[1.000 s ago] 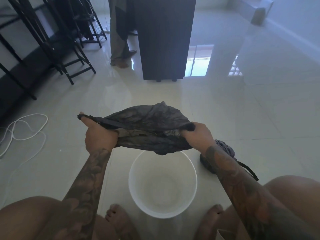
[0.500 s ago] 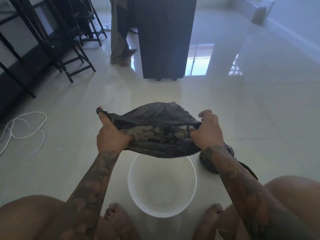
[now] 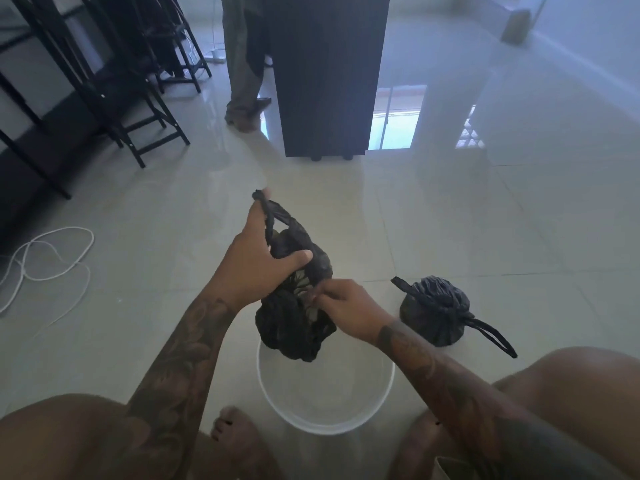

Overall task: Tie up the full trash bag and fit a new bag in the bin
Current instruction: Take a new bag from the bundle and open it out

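A white round bin (image 3: 325,415) stands on the floor between my knees, with nothing seen inside. Above its far rim hangs a new black bag (image 3: 294,327), bunched and crumpled. My left hand (image 3: 256,261) grips the bag's top and its drawstring loop, thumb across the plastic. My right hand (image 3: 341,301) pinches the bag's edge lower down on the right side. The full black trash bag (image 3: 434,311) sits tied on the floor to the right of the bin, its drawstring loops sticking out.
A dark cabinet (image 3: 325,74) stands ahead, with a person's legs (image 3: 242,64) beside it. Black chairs (image 3: 104,81) fill the far left. A white cable (image 3: 41,261) lies coiled on the tiles at left. My bare foot (image 3: 235,434) is beside the bin.
The bag was stretched wide between both hands; now my hands have come together and the bag hangs bunched over the bin. The tied bag at right shows fully.
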